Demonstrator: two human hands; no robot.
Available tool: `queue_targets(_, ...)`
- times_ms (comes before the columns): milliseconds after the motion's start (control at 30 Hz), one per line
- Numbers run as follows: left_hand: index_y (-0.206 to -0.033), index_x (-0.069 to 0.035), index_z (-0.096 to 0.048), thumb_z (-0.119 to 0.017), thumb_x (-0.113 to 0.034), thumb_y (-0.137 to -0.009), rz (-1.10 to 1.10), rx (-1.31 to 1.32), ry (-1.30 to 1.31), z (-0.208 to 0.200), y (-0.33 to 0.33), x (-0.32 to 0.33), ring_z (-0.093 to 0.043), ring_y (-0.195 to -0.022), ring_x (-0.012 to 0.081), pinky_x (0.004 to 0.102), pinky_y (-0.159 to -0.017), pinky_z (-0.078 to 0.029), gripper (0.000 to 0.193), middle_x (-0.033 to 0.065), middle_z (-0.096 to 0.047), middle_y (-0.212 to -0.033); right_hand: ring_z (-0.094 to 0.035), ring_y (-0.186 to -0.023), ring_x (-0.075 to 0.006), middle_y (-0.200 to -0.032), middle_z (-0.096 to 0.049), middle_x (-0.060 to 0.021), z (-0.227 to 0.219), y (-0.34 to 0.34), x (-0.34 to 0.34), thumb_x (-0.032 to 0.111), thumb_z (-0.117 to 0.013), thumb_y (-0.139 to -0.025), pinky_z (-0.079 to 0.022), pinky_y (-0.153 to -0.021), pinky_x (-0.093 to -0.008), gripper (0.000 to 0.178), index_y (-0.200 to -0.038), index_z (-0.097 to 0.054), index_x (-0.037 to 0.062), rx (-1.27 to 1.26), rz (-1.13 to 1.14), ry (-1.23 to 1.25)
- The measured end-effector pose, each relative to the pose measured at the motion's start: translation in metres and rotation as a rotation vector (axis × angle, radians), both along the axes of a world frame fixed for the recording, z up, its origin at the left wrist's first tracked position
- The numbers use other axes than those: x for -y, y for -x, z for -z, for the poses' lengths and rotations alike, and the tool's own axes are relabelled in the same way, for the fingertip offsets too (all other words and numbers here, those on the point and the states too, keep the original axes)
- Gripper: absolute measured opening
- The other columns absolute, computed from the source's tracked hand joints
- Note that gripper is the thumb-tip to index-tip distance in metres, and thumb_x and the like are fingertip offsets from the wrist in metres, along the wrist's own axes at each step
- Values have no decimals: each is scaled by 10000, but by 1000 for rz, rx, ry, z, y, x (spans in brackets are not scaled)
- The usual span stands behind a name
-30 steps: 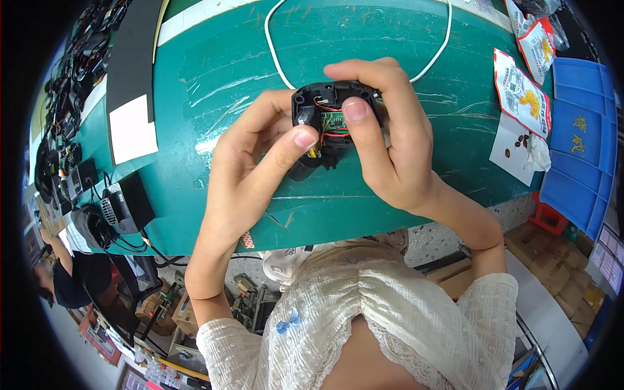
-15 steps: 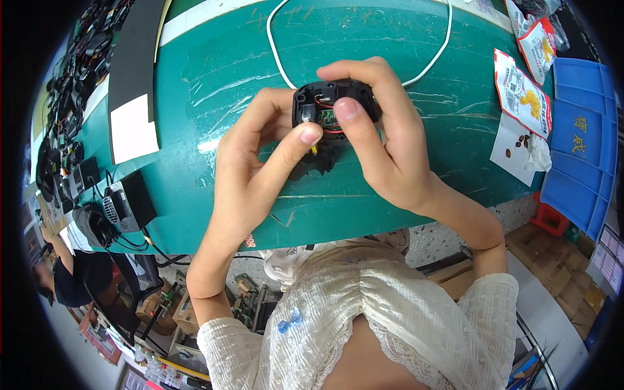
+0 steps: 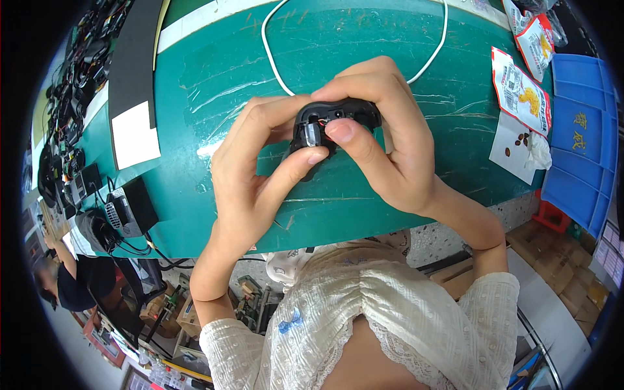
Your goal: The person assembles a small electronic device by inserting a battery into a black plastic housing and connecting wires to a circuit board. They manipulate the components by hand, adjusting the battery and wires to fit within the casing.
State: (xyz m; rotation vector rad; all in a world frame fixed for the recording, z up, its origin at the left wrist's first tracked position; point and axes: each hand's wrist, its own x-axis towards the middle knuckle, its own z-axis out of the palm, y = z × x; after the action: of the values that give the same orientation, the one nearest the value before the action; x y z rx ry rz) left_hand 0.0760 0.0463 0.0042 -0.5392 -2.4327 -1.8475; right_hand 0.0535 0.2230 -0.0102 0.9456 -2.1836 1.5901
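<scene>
Above the green table, a black plastic device housing (image 3: 354, 112) with rounded ends is held between my two hands. It is tilted, and a grey cylindrical part (image 3: 312, 135) and some thin wire show at its near side. Closed on its left end is my left hand (image 3: 247, 156), thumb on the near edge and fingers behind. My right hand (image 3: 396, 140) grips the right end, with the index finger over the far edge and the thumb pressed near the wires. Much of the inside is hidden by the thumb and the tilt.
A white cable (image 3: 268, 49) loops beyond my hands. Red-and-white snack packets (image 3: 525, 94), a paper (image 3: 502, 153) with small brown pieces and a blue crate (image 3: 582, 169) lie at right. Black cards, a grilled black box (image 3: 133, 207) and piled parts line the left. Another person (image 3: 84, 283) sits far left.
The housing has been tilted in my hands, so the green circuit board and red wires seen earlier are now mostly hidden. Both hands have shifted slightly around it.
</scene>
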Motion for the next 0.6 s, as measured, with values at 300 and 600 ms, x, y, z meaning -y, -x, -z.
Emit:
queue_targets(300, -1041, 30, -585, -734, -95, -712, 29, -126, 40, 2, 2, 1, -598, -837, 230, 296, -711, -504, 382, 148, -611, -972, -511, -873, -191, -957, -548, -129, -5, -4, 0, 88, -574, -846, -430, -771, -288, 200, -1010, -563, -26, 31, -14, 30)
queue_targets(600, -1046, 10, -599, -758, -66, -663, -136, -501, 320, 1, 3, 0, -614, -901, 265, 328, -727, -532, 422, 149, -620, -1023, -445, -1142, -200, -1240, -444, -154, 4, -12, 10, 218, -540, -899, -335, -992, -334, 552, -1321, -303, -48, 452, -189, 289)
